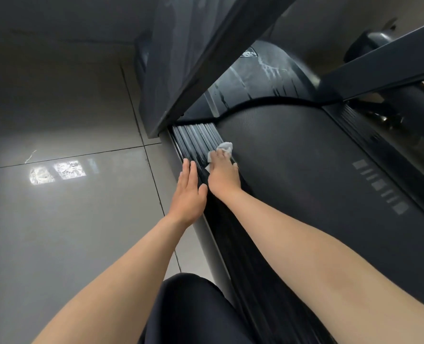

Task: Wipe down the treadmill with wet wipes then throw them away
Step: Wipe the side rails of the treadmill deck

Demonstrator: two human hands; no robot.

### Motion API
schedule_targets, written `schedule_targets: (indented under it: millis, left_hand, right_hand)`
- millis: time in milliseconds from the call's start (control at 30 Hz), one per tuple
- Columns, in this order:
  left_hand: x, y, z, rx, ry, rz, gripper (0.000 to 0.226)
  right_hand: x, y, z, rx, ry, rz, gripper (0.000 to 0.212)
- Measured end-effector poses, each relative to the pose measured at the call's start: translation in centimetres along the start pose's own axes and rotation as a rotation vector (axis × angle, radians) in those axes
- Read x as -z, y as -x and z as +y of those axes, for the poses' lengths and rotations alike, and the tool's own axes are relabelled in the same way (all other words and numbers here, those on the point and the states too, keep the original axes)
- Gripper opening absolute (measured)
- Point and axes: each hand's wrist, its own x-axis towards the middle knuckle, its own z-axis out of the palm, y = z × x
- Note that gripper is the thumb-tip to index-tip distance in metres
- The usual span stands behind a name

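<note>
A floor of large glossy grey tiles [57, 232] with thin dark joints carried the big black treadmill [268, 78], and a bright window reflection [57, 171] showed on one tile. On the treadmill's ribbed black side rail [193, 135], beside the dark running belt [292, 170], a crumpled white wet wipe [225, 146] lay under the right hand [224, 176]. The left hand [188, 192] rested flat on the rail's outer edge.

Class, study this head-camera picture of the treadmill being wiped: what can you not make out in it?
- Head view: the wet wipe is mostly covered by the right hand, so its fold and full extent are hidden.
- Head view: the treadmill upright is cut off by the top edge, and no console shows.
- Head view: the grey marks on the far side rail are too blurred to read.
</note>
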Motion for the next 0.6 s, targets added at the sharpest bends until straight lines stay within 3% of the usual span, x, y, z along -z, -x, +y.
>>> schedule_targets:
  millis: [67, 167, 433, 600]
  left_hand:
    - [0.1, 0.1, -0.1, -0.003, -0.003, -0.016, 0.067]
    - [0.0, 0.1, -0.1, 0.000, -0.006, -0.014, 0.067]
    - [0.0, 0.5, 0.6, 0.022, -0.035, 0.010, 0.067]
    - [0.2, 0.5, 0.7, 0.020, -0.068, 0.029, 0.066]
  right_hand:
    - [0.4, -0.8, -0.3, 0.066, 0.055, -0.126, 0.058]
    - [0.9, -0.4, 0.5, 0.155, 0.092, -0.213, 0.057]
    - [-0.1, 5.4, 1.7, -0.190, 0.181, 0.014, 0.056]
    - [0.0, 5.3, 1.7, -0.199, 0.222, -0.012, 0.060]
